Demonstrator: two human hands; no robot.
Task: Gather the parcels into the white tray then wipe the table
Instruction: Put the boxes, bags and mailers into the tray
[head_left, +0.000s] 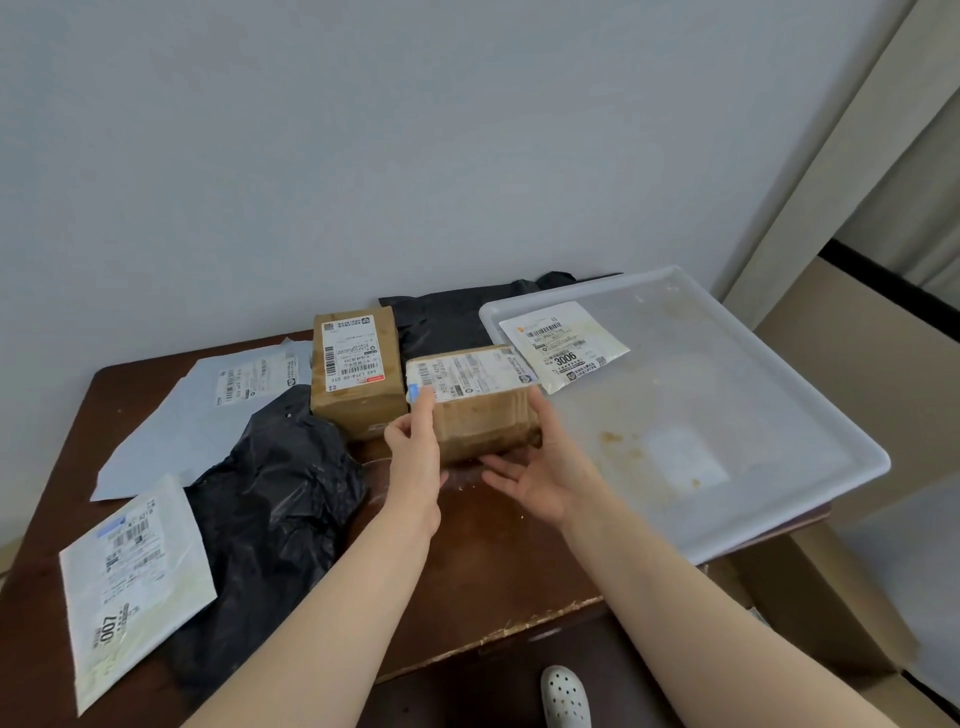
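Note:
Both my hands hold a brown cardboard parcel (480, 421) with a white label, lifted just above the table beside the white tray (727, 415). My left hand (415, 441) grips its left end and my right hand (540, 467) cups its right end and underside. One flat white parcel (563, 345) lies in the tray's far left corner. A second brown box (358, 374) stands on the table behind my left hand. A black bag parcel (275, 499), a grey mailer (208, 415) and a white mailer (130, 582) lie to the left.
The dark wooden table (493, 571) has a chipped front edge. Another black bag (447, 317) lies at the back against the wall. The tray overhangs the table's right side, above cardboard boxes (831, 623) on the floor. A white shoe (565, 696) shows below.

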